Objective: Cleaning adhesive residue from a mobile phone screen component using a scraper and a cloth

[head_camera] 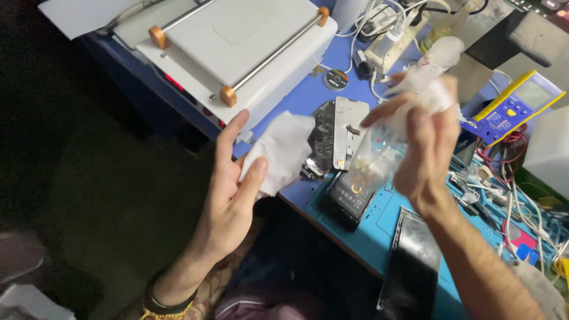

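cluttered blue workbench under bright light, dark floor beside it.

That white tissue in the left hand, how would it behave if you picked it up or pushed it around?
The white tissue would probably be floppy: it sags in soft folds from the left hand, pinched by the thumb. It looks thin, so likely very light and apt to crumple or slide rather than roll. Over the blue bench edge, it might drop if released.
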